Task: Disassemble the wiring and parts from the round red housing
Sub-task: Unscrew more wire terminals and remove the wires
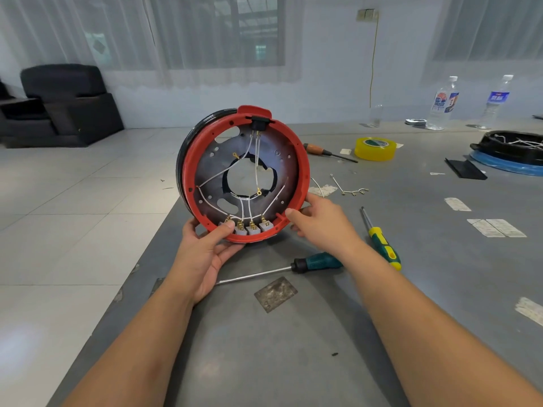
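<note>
1. Housing [304, 168]: it stands on edge, open side toward the camera, its bottom rim at or just above the table [293, 348], held between both hands.

2. Step in hand, as I judge it: looking the inside over and steadying it before any part comes out. White wires [256, 168] run from the black socket [256, 121] at the top down to four grey switch blocks [252, 229] along the bottom rim. A few ends carry brass ring lugs that hang free near the centre hole, so some connections look already undone.

3. Left hand [202, 257]: it cradles the lower left rim from beneath, fingers curled behind and thumb pressed on the inner edge beside the leftmost block. A firm hold.

4. Right hand [320, 221]: it grips the lower right rim, thumb on the front edge and fingers wrapped round the back.

5. Next move, likely: one hand must let go to pull the spade terminals off the blocks, or to fetch a tool, while the other keeps the housing upright.

6. Tools near: a teal screwdriver [317, 261] lies just below the right hand, and a yellow-green one [382, 245] lies beside that wrist.

7. Risk: the thin wires may tear if tugged by the lead, not the terminal.
</note>
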Motion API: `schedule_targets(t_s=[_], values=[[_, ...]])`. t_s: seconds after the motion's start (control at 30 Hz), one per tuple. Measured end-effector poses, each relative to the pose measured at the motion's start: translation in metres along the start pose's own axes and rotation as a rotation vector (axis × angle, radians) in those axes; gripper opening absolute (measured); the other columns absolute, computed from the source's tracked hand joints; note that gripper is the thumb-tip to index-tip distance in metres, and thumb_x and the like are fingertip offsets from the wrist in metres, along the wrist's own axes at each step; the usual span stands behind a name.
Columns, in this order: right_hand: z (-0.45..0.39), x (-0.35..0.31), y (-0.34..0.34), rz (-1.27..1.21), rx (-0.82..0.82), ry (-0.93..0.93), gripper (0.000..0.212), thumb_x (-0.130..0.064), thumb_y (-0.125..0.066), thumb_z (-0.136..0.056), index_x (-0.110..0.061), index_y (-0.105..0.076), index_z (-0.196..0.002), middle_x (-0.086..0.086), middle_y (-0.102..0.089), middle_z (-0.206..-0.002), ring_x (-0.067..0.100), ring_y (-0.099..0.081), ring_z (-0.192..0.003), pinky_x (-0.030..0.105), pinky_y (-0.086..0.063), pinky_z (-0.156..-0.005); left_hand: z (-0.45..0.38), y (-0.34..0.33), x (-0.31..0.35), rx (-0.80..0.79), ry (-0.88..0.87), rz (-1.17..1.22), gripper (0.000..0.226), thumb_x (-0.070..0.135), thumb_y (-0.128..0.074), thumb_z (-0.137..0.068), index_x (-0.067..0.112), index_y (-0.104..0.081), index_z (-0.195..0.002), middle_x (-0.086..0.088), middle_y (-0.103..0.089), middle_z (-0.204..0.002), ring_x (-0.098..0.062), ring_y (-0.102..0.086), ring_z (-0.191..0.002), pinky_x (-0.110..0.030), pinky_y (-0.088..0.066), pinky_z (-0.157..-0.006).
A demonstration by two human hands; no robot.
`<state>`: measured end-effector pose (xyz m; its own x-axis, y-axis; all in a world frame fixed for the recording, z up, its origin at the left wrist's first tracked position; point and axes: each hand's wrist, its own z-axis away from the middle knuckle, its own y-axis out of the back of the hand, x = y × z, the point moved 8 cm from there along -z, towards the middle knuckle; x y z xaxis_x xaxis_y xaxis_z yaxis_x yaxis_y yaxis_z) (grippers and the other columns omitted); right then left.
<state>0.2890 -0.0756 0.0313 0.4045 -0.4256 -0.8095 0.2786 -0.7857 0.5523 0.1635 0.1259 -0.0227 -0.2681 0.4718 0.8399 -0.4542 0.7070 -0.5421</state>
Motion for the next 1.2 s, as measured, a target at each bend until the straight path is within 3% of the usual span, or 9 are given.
schedule_targets(t_s=[0.07,0.2,0.3,0.4,0.6,0.77,0.9,1.03,1.2], values=[[0.004,-0.005,0.005,0.229,-0.107,0.036,0.030,-0.051,-0.058,-0.097,-0.032,-0.067,-0.118,-0.005,-0.077,-0.094,0.010,-0.063,-0.083,0.023,-0.045,-0.067,-0.003,0.002,-0.002,0.014,0.000,-0.012,0.065,-0.002,-0.077,-0.089,0.018,-0.042,-0.140,-0.020,-0.077,-0.117,-0.040,-0.076,-0.106,-0.050,-0.065,-0.084],[0.018,0.002,0.016,0.496,-0.391,0.049,0.042,-0.069,-0.065,-0.085,-0.034,-0.072,-0.108,-0.017,-0.068,-0.103,0.009,-0.062,-0.101,0.027,-0.047,-0.083,-0.006,0.005,-0.001,0.033,-0.018,-0.014,0.058,-0.001,-0.075,-0.092,0.017,-0.042,-0.135,-0.014,-0.080,-0.107,-0.036,-0.078,-0.102,-0.047,-0.066,-0.081],[0.035,0.017,0.015,0.494,-0.577,0.011,0.040,-0.058,-0.082,-0.076,-0.039,-0.072,-0.109,-0.018,-0.062,-0.110,0.005,-0.059,-0.106,0.023,-0.048,-0.090,-0.006,0.005,0.000,0.046,-0.028,-0.018,0.054,-0.001,-0.075,-0.093,0.018,-0.043,-0.132,-0.011,-0.081,-0.102,-0.033,-0.079,-0.099,-0.045,-0.066,-0.079],[0.037,0.022,0.009,0.543,-0.547,0.083,0.035,-0.045,-0.084,-0.078,-0.038,-0.071,-0.110,-0.017,-0.056,-0.108,0.007,-0.057,-0.103,0.027,-0.048,-0.092,-0.006,0.005,0.000,0.048,-0.033,-0.017,0.054,-0.001,-0.075,-0.093,0.018,-0.043,-0.131,-0.012,-0.081,-0.102,-0.034,-0.079,-0.100,-0.045,-0.066,-0.079],[0.036,0.020,0.013,0.506,-0.463,0.134,0.027,-0.048,-0.084,-0.077,-0.047,-0.072,-0.101,-0.020,-0.066,-0.102,-0.003,-0.058,-0.091,0.014,-0.041,-0.073,-0.006,0.005,0.001,0.046,-0.046,-0.022,0.054,-0.001,-0.075,-0.093,0.019,-0.043,-0.131,-0.011,-0.081,-0.101,-0.033,-0.079,-0.099,-0.047,-0.066,-0.081],[0.030,0.014,0.031,0.152,-0.353,0.100,0.036,-0.047,-0.092,-0.068,-0.053,-0.073,-0.099,-0.018,-0.070,-0.097,-0.006,-0.064,-0.090,0.014,-0.043,-0.076,-0.005,0.005,0.001,0.045,-0.041,-0.024,0.056,-0.001,-0.075,-0.093,0.020,-0.042,-0.134,-0.013,-0.081,-0.103,-0.034,-0.079,-0.101,-0.047,-0.066,-0.082],[0.029,0.013,0.037,-0.197,-0.214,0.051,0.055,-0.040,-0.096,-0.064,-0.045,-0.070,-0.112,-0.010,-0.075,-0.100,0.009,-0.071,-0.091,0.028,-0.057,-0.082,-0.005,0.006,0.001,0.053,-0.026,0.002,0.053,-0.001,-0.074,-0.093,0.022,-0.044,-0.131,-0.015,-0.080,-0.107,-0.035,-0.078,-0.101,-0.045,-0.066,-0.080],[0.033,0.023,0.022,-0.649,-0.028,-0.114,0.073,-0.028,-0.098,-0.053,-0.025,-0.065,-0.117,0.009,-0.069,-0.112,0.016,-0.070,-0.082,0.025,-0.058,-0.073,-0.005,0.006,0.001,0.051,-0.018,0.024,0.053,0.000,-0.074,-0.093,0.023,-0.045,-0.130,-0.016,-0.080,-0.109,-0.037,-0.077,-0.104,-0.046,-0.066,-0.081],[0.042,0.021,-0.008,-0.959,-0.062,-0.188,0.065,-0.013,-0.086,-0.077,-0.016,-0.050,-0.131,0.021,-0.068,-0.124,0.029,-0.075,-0.103,0.042,-0.062,-0.085,-0.004,0.005,0.001,0.062,-0.017,0.028,0.052,-0.001,-0.074,-0.093,0.022,-0.045,-0.129,-0.020,-0.075,-0.119,-0.038,-0.077,-0.104,-0.047,-0.066,-0.082]])
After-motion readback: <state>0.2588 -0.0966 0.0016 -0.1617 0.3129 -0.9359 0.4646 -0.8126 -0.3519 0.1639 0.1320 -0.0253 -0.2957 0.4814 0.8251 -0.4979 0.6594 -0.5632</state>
